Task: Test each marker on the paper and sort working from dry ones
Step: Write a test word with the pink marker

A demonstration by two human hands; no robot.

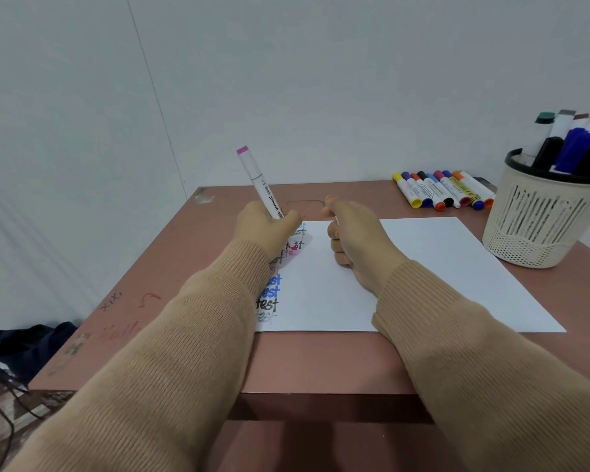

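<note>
Left hand (266,226) fingers grip the lower barrel of a white-barrelled marker with a pink end cap (258,180), tip down on the white paper sheet (440,267) beside a column of "test" scrawls, apparently the testing step. The right hand (355,240), at 3 o'clock, is curled; whether it holds a cap cannot be told. Next likely comes recapping and sorting, toward the row of coloured markers (440,190) at 1 o'clock or the cream slatted plastic basket (539,226) at 2 o'clock.

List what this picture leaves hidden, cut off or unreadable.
- Head view: right hand curls round something white; its fingers hide what.
- Test words on the paper: partly under the sleeve and left hand gripping the pink marker.
- Basket: cut by right edge.
- Marker row labels: too small.
</note>
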